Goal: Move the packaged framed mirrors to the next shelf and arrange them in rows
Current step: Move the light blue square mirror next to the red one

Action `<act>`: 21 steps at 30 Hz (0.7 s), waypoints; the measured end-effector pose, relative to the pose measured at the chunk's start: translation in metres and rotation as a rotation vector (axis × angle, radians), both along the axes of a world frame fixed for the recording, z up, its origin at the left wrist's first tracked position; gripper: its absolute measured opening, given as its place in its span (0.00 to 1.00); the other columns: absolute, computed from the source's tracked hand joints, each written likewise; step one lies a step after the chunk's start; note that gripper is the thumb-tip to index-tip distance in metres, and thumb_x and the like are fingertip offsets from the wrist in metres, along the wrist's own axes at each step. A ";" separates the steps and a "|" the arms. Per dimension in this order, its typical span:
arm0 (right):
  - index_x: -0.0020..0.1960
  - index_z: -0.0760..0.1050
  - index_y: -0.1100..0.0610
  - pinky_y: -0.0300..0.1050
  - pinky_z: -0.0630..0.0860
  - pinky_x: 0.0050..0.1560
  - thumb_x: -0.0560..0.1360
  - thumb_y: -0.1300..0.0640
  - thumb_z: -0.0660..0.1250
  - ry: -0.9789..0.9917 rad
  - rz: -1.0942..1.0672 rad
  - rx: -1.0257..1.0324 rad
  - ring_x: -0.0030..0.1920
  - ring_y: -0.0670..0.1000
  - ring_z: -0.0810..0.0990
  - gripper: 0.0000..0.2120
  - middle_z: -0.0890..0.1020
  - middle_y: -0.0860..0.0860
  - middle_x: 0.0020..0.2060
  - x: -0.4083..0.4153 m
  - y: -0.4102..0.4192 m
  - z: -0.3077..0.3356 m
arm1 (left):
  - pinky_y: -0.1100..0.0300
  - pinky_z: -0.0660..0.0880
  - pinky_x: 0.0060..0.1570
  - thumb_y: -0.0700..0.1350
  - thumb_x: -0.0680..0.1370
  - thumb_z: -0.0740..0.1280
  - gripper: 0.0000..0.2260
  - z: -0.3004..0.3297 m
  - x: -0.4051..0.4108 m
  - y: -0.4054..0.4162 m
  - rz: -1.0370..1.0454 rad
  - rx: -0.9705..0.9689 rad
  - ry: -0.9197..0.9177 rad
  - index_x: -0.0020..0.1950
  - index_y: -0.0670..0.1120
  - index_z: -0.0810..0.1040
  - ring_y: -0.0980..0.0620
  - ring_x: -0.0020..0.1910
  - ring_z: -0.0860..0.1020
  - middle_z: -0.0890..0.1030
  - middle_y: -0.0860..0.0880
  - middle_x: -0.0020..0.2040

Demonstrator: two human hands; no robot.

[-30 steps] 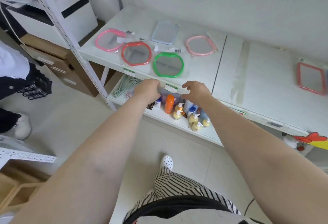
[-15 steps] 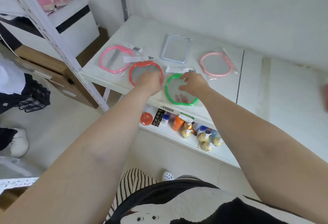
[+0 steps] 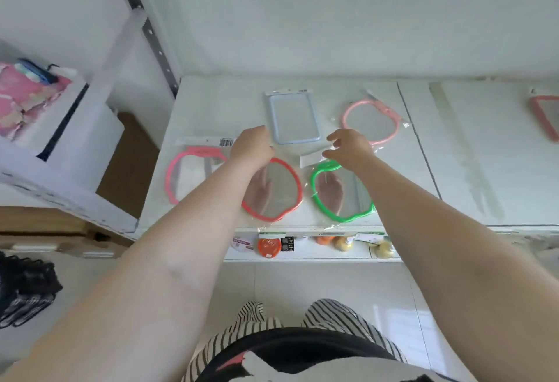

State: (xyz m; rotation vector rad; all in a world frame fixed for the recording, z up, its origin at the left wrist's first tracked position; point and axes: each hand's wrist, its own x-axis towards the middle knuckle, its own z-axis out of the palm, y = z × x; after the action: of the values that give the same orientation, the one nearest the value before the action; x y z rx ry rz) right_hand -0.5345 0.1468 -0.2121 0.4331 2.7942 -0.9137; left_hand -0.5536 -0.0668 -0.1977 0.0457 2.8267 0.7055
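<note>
Several packaged framed mirrors lie on the left white shelf (image 3: 211, 103): a pink one (image 3: 193, 179), a red one (image 3: 279, 194), a green one (image 3: 344, 197), a pale blue rectangular one (image 3: 292, 117) and a light pink one (image 3: 370, 121). A red rectangular mirror (image 3: 546, 117) lies on the right-hand shelf (image 3: 484, 139). My left hand (image 3: 252, 145) hovers over the red mirror's top edge, beside the blue mirror's near left corner, fingers curled under and hidden. My right hand (image 3: 349, 147) is above the green mirror's top, fingers apart, by its white header card (image 3: 311, 157).
A lower shelf (image 3: 302, 256) holds bottles and an orange lid (image 3: 269, 247). A metal upright (image 3: 148, 30) stands at the shelf's back left corner. White boxes (image 3: 75, 139) and brown cartons (image 3: 45, 224) are at left. The wall closes off the back.
Both hands have moved forward from the shelf's front edge, across the red and green mirrors, to their far edges near the blue mirror. The view has tilted closer over the shelf.
</note>
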 end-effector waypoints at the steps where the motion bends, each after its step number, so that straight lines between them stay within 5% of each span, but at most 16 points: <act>1: 0.62 0.76 0.54 0.42 0.71 0.51 0.71 0.56 0.73 -0.002 -0.025 -0.007 0.56 0.55 0.79 0.20 0.80 0.55 0.55 -0.002 -0.003 0.000 | 0.54 0.72 0.59 0.41 0.76 0.64 0.16 -0.001 -0.007 -0.003 -0.001 0.020 -0.010 0.63 0.40 0.74 0.42 0.62 0.76 0.78 0.41 0.62; 8: 0.65 0.75 0.55 0.44 0.72 0.56 0.73 0.56 0.72 -0.031 -0.107 -0.026 0.57 0.55 0.78 0.21 0.80 0.55 0.57 -0.030 -0.008 -0.006 | 0.52 0.70 0.63 0.39 0.77 0.63 0.20 -0.019 -0.046 0.002 0.034 0.106 -0.060 0.67 0.35 0.70 0.40 0.65 0.73 0.76 0.38 0.64; 12: 0.69 0.71 0.54 0.48 0.77 0.55 0.74 0.56 0.70 -0.044 -0.105 -0.060 0.48 0.55 0.78 0.24 0.79 0.55 0.54 -0.054 -0.008 -0.015 | 0.54 0.68 0.64 0.42 0.77 0.63 0.21 -0.036 -0.065 0.011 0.095 0.135 -0.083 0.68 0.35 0.69 0.40 0.68 0.71 0.74 0.38 0.67; 17: 0.72 0.66 0.58 0.52 0.75 0.60 0.75 0.55 0.67 -0.102 -0.058 0.016 0.60 0.60 0.77 0.26 0.78 0.57 0.61 -0.079 -0.011 -0.032 | 0.55 0.70 0.60 0.43 0.77 0.65 0.20 -0.061 -0.086 0.027 0.152 0.193 -0.095 0.66 0.36 0.71 0.40 0.65 0.74 0.76 0.38 0.64; 21: 0.67 0.68 0.62 0.46 0.73 0.49 0.76 0.54 0.65 -0.124 -0.040 0.133 0.55 0.60 0.79 0.22 0.80 0.59 0.57 -0.089 -0.014 -0.046 | 0.54 0.73 0.52 0.41 0.74 0.67 0.14 -0.078 -0.099 0.043 0.220 0.287 -0.081 0.57 0.35 0.76 0.39 0.57 0.78 0.81 0.38 0.55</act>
State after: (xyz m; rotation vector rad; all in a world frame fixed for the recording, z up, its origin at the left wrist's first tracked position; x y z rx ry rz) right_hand -0.6233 0.1324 -0.2583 0.5470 2.7514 -0.6854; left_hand -0.6525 -0.0237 -0.2753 -0.2441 2.6565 1.1292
